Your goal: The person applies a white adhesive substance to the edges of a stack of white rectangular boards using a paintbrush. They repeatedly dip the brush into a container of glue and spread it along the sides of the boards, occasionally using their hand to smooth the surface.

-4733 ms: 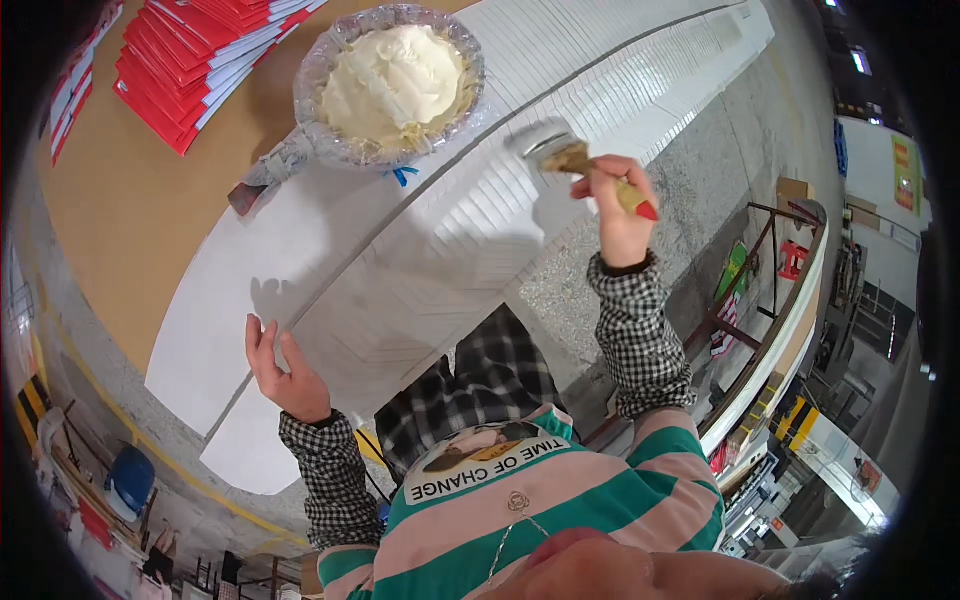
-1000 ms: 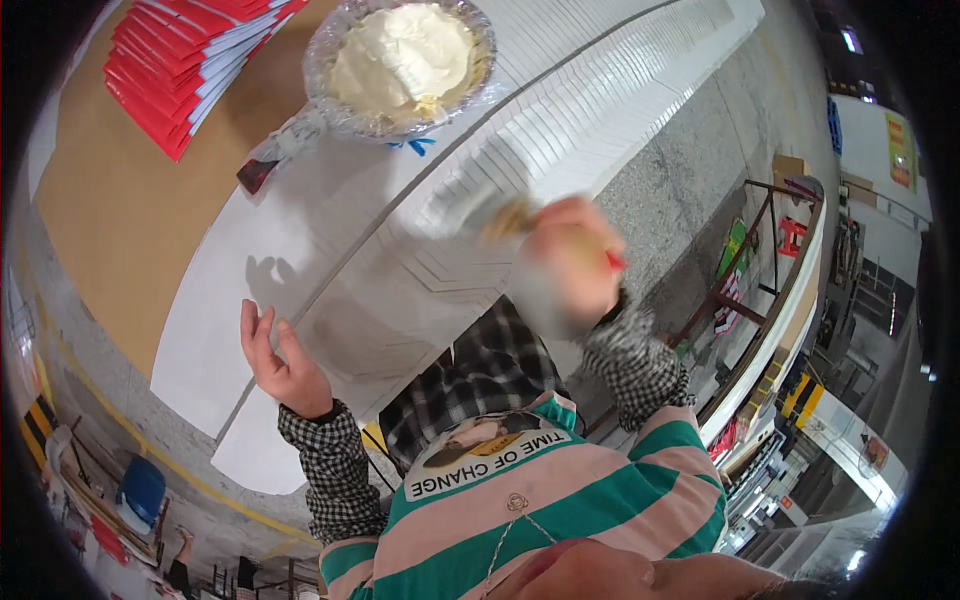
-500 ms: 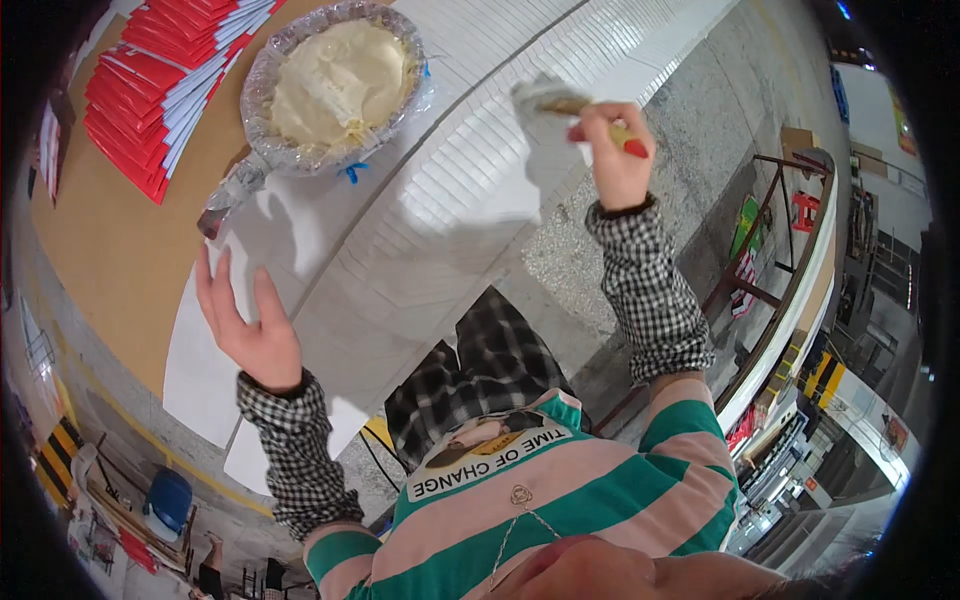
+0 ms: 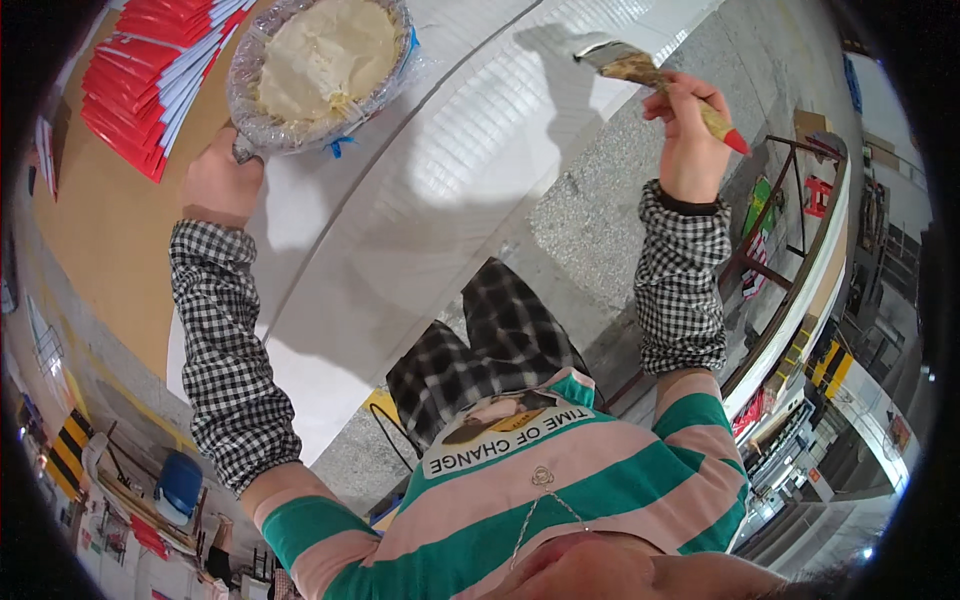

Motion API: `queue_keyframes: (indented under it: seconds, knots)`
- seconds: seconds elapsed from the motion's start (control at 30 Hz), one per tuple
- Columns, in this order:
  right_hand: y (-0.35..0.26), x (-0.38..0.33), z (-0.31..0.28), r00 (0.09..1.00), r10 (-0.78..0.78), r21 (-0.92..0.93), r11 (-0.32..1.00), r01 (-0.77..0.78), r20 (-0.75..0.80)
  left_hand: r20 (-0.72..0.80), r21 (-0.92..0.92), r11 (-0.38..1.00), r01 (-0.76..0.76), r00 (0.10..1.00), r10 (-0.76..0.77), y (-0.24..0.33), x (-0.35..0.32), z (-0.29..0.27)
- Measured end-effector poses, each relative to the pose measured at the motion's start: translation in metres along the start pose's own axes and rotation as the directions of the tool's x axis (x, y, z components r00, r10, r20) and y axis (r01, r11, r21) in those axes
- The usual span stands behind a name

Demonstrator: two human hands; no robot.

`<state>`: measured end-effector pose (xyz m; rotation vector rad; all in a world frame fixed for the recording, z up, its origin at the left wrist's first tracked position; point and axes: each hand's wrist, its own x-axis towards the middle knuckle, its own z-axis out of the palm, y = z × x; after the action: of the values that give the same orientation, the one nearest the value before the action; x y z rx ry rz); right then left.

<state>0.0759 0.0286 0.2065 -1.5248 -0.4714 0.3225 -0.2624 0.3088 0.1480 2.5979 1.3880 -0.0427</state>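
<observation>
At the far left of the table stands a round pan (image 4: 242,85) lined with clear plastic film, holding thick cream-coloured paste (image 4: 330,62). My left hand (image 4: 222,180) is closed around its wrapped handle, most of which the fingers hide. Out to the right, my right hand (image 4: 695,140) grips a flat brush (image 4: 632,66) by its yellow, red-tipped handle. The brush's bristles point left, raised above white sheets (image 4: 460,150) that overlap in a long row of narrow strips. A wet-looking sheen lies across those strips, and the brush casts a shadow there.
Fanned red-and-white folders (image 4: 135,85) lie on the brown tabletop (image 4: 115,250) left of the pan. A blue tie (image 4: 338,147) hangs at the pan's near side. To the right, a metal-framed table (image 4: 800,290) stands beyond the speckled floor (image 4: 590,225).
My left hand has moved forward and closed around the pan's handle; the pan shifted slightly left. My right hand has carried the brush right, lifting it off the strips.
</observation>
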Motion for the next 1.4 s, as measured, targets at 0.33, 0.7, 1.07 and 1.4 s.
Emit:
queue_keyframes:
  seconds: [0.33, 0.7, 1.07, 1.4]
  knots:
    - [-0.020, -0.024, 0.046, 0.979, -0.077, 0.181, 0.983, 0.042, 0.191, -0.008, -0.052, 0.992, 0.117, 0.993, -0.117, -0.059, -0.100, -0.016]
    - [-0.048, -0.108, 0.209, 0.776, 0.072, -0.018, 0.997, -0.077, 0.626, -0.031, -0.080, 0.995, -0.053, 0.998, 0.051, -0.115, -0.150, -0.008]
    - [-0.039, -0.127, 0.232, 0.785, 0.037, -0.133, 0.989, 0.058, 0.618, -0.364, -0.473, 0.881, -0.003, 0.911, -0.192, -0.117, -0.211, -0.065]
    - [-0.049, -0.153, 0.242, 0.777, 0.099, -0.129, 0.991, -0.023, 0.622, -0.431, -0.652, 0.744, 0.143, 0.738, -0.519, -0.140, -0.289, -0.014]
